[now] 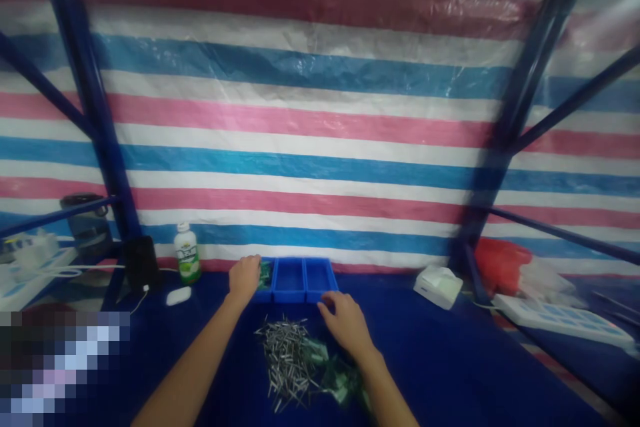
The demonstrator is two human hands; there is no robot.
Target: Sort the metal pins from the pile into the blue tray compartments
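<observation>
A blue tray (290, 295) with three compartments stands at the back of the blue table. Green packets (265, 275) lie in its left compartment. My left hand (245, 277) is at the tray's left side, its fingers closed over the side wall. By the front right corner is my right hand (346, 321), thumb and fingers slightly apart, nothing visible between them. Whether it touches the tray is unclear. In front of the tray lies a loose pile of thin metal pins (287, 360). Green plastic packets (340, 383) rest beside the pile, partly under my right forearm.
At the left are a white-and-green bottle (187, 253), a white case (179, 295), a black device (140, 263) and a dark jug (89, 223). A tissue pack (439, 286), power strip (565, 320) and red bag (501, 265) are right. Blue posts frame a striped sheet (300, 120).
</observation>
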